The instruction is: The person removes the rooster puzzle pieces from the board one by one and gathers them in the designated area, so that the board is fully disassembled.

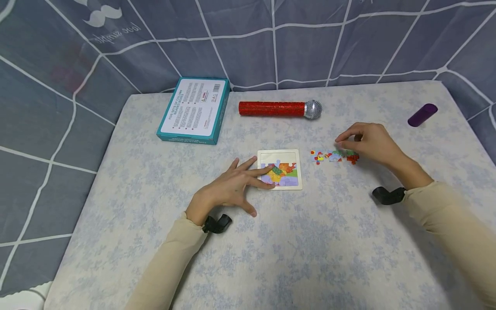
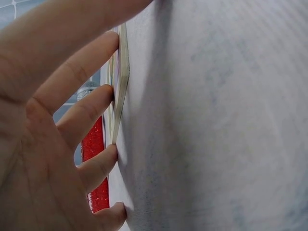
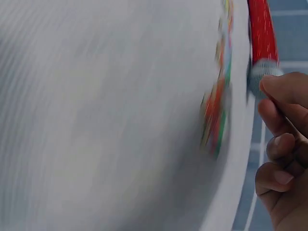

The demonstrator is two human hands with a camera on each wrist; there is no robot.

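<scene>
A square jigsaw puzzle board [image 1: 279,153] lies on the table, its lower part filled with colourful pieces and its upper strip bare. My left hand [image 1: 236,185] rests on the board's left side with fingers spread. Its fingertips [image 2: 107,94] touch the board's edge in the left wrist view. To the right of the board, several loose puzzle pieces [image 1: 319,156] lie in a row. Just above the row's right end hovers my right hand [image 1: 372,141], thumb and fingers curled together. Whether a piece is between them cannot be made out; the pieces look blurred in the right wrist view.
A red glittery microphone [image 1: 273,108] lies behind the board. At the back left is a teal box [image 1: 193,107] with a white printed face. A purple cylinder [image 1: 422,115] lies at the far right. Grey-blue checked curtains [image 1: 248,51] hang behind the table.
</scene>
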